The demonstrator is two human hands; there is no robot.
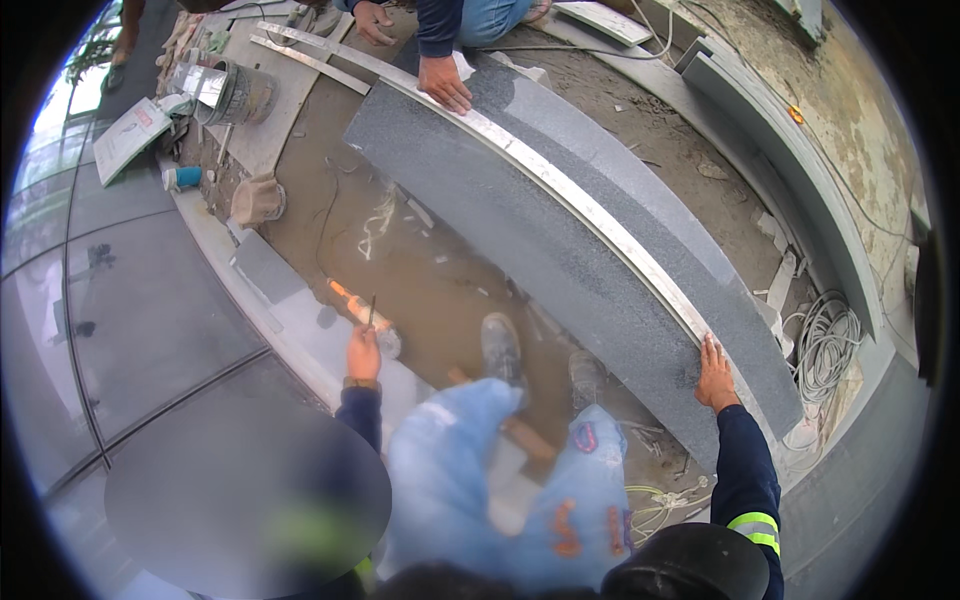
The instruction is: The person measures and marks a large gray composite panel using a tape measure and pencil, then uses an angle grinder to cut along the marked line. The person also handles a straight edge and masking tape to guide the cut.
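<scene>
My left hand point(363, 355) is closed around a thin, dark, pencil-like stick point(372, 308) that points up. Close beside it, an orange angle grinder point(352, 303) lies near the pale ledge. My right hand point(716, 374) rests with outstretched fingers on the near end of a long pale straightedge point(570, 192). This strip lies lengthwise over a large dark grey stone slab point(520, 225) and looks bent in the wide view. Toward the strip's far end, a co-worker's hand point(444, 84) presses on it. The co-worker's other hand point(372, 22) hangs off to the left.
Muddy ground point(400, 260) with stone scraps lies between my boots and the slab. A bucket point(245, 93), a white box point(132, 140) and a blue-green roll point(182, 178) stand at the far left. Coiled cable point(828, 345) lies on the right beside a curved stone edge point(800, 170).
</scene>
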